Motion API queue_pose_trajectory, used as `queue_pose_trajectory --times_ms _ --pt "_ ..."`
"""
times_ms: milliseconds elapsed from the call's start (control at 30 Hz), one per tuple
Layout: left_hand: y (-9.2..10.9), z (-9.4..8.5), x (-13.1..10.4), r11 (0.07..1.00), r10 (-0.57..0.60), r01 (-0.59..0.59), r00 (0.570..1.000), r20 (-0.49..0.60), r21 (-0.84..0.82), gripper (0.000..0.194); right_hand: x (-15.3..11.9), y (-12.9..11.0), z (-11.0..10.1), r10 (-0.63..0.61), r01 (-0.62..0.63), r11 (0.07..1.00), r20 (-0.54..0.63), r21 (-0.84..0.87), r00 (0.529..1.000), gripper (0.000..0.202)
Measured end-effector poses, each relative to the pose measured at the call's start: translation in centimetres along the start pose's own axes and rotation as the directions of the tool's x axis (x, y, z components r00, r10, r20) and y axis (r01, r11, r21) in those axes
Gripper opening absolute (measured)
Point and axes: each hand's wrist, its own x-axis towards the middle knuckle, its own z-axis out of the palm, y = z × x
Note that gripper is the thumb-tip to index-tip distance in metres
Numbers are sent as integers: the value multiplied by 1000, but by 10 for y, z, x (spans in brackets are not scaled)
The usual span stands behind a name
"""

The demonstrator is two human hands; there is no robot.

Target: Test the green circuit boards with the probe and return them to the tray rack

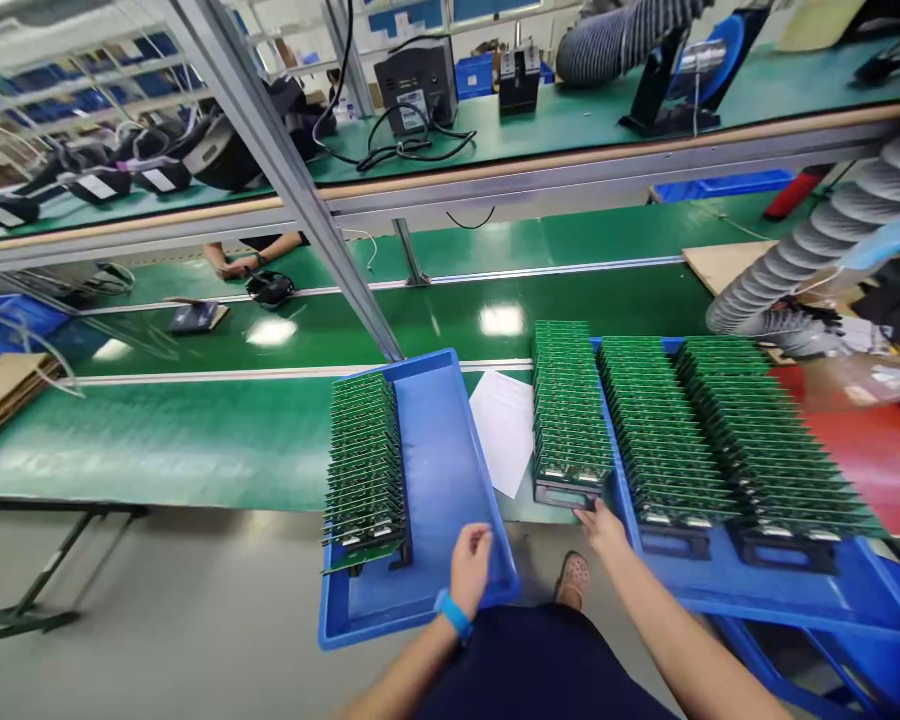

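Note:
My right hand (601, 528) grips the near end of a black rack (568, 495) filled with upright green circuit boards (570, 400). This rack stands between two blue trays. My left hand (470, 570), with a blue band at the wrist, hovers over the left blue tray (442, 430); its fingers are curled in with nothing visible in them. Along the left side of that tray stands another rack of green boards (364, 460), with one board at its near end lying lower and tilted. The right blue tray (787, 590) holds two more racks of boards (664, 440).
A white paper sheet (504, 430) lies between the left tray and the gripped rack. A metal post (292, 180) rises behind the left tray. On the right hangs a grey flexible duct (832, 240). Another person's hands (240, 265) rest on the far bench.

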Motion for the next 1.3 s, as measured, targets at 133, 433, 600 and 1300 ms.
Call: queue_pose_trajectory --times_ms 133,433,600,1300 --pt "7 86 24 997 -60 46 957 283 56 21 -5 -3 6 -16 14 999 68 40 998 29" --pt "51 150 70 990 -70 133 767 638 -51 28 -37 -45 -4 -150 108 987 451 118 880 20" --pt "60 149 78 991 -58 126 741 669 -54 25 -39 -66 3 -151 153 987 611 50 777 38" --pt "78 6 -22 949 184 -69 914 361 -309 70 -130 2 24 83 158 967 831 -201 550 50"
